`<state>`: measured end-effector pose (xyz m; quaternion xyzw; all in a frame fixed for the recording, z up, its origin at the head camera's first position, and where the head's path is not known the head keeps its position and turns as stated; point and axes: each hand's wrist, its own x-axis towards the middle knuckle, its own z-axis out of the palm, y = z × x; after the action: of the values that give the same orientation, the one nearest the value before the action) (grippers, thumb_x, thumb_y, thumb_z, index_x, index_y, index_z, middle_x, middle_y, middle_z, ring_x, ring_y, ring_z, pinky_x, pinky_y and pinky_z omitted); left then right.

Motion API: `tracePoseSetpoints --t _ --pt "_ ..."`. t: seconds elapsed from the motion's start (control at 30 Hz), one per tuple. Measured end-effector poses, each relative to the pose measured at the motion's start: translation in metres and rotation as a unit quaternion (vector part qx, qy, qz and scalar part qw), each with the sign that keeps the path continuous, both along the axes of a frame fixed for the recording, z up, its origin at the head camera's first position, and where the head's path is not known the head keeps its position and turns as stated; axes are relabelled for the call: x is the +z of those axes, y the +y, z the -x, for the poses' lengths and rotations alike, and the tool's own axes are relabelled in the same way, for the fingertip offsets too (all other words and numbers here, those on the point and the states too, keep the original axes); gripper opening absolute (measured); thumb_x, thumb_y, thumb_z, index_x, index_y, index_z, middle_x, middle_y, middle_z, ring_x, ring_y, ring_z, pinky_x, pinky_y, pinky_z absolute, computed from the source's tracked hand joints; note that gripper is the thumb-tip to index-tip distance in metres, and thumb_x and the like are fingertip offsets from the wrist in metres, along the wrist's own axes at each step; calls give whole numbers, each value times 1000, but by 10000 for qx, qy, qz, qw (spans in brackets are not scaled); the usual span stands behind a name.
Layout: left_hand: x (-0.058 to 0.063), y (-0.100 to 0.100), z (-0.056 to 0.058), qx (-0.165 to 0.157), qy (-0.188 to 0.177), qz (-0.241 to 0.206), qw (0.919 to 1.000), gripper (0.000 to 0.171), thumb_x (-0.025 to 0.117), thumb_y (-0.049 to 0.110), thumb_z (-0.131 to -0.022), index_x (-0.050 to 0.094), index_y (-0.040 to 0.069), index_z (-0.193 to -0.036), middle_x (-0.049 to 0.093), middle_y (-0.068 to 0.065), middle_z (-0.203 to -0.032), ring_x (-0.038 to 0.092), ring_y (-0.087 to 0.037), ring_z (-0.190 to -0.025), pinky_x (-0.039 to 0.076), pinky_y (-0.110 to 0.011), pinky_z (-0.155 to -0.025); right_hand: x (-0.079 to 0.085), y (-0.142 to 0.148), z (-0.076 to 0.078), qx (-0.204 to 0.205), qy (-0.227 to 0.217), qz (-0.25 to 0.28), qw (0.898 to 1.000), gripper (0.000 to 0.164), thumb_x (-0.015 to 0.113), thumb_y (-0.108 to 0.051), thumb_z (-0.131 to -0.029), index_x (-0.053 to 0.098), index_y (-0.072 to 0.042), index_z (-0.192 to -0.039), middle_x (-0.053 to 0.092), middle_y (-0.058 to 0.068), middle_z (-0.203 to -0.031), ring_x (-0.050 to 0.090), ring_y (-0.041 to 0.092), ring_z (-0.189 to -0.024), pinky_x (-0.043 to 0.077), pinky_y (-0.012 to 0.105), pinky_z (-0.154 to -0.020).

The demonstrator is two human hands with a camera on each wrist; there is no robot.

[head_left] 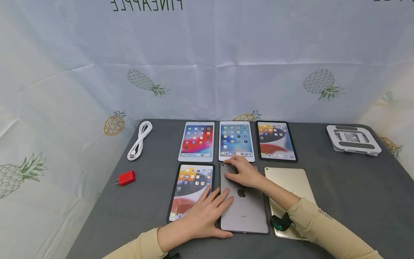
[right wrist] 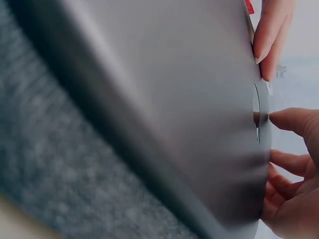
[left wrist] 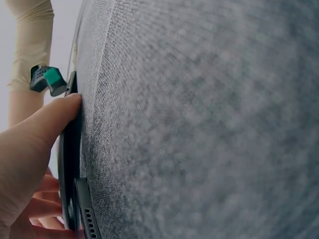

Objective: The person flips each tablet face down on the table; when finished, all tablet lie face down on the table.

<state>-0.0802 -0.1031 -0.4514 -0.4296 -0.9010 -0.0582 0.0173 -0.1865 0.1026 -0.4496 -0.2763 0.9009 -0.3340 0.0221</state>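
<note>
A grey tablet (head_left: 245, 212) lies face down, its apple logo and "iPad" lettering upward. My left hand (head_left: 207, 216) reaches over its left edge, fingers spread, fingertips on its back and thumb at the lower left corner. In the left wrist view, the thumb (left wrist: 62, 117) touches the tablet's dark edge. My right hand (head_left: 247, 172) rests on the tablet's upper end, one finger at the top edge and another digit on the back. Left of it, partly under my left hand and wrist, is a black-framed tablet (head_left: 194, 181), screen lit. A gold tablet (head_left: 288, 176) lies face down at right.
A row behind holds a red-screen white tablet (head_left: 196, 140), a blue-screen white tablet (head_left: 236, 138) and a black-framed tablet (head_left: 276, 140). A white cable (head_left: 140, 140) and red plug (head_left: 126, 178) lie at left. A folded stand (head_left: 354, 140) sits at far right.
</note>
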Motion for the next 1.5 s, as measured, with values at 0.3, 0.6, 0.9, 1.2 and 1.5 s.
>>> tracePoseSetpoints --t 0.3,0.6,0.9,1.2,1.5 --pt "0 2 0 -22 87 361 9993 88 50 77 -83 41 19 -148 36 -7 -154 38 -32 -136 27 -57 -111 2 0 -3 21 178 -157 9997 40 72 -15 -87 63 -1 -124 58 15 -119 48 32 -114 43 50 -94" --pt "13 -4 7 -59 -86 -143 9998 63 58 62 -89 60 16 -133 53 -5 -141 49 -23 -129 37 -48 -108 5 -2 -8 -71 141 112 9998 36 69 -14 -88 64 -5 -122 58 13 -125 48 33 -120 42 52 -99" --pt "38 -38 31 1087 -1412 -3001 9371 23 68 24 -92 72 11 -111 70 2 -111 63 -12 -107 52 -37 -91 19 -15 -22 62 -1066 1374 9847 40 63 -11 -93 56 -1 -132 57 15 -130 55 35 -115 48 49 -95" --pt "38 -82 41 3306 -2795 -3690 8225 40 66 23 -93 60 9 -131 59 -14 -131 54 -30 -122 46 -49 -99 22 -27 -38 -1 -2834 2162 9343 51 59 -12 -94 44 4 -140 49 23 -138 54 33 -118 50 40 -93" --pt "36 -107 36 3861 -3692 -3555 7670 58 61 26 -96 41 -3 -143 46 -23 -143 47 -36 -128 40 -51 -104 23 -29 -47 -217 -4568 3005 8370 64 57 -9 -95 25 9 -147 25 28 -152 44 36 -130 42 42 -104"
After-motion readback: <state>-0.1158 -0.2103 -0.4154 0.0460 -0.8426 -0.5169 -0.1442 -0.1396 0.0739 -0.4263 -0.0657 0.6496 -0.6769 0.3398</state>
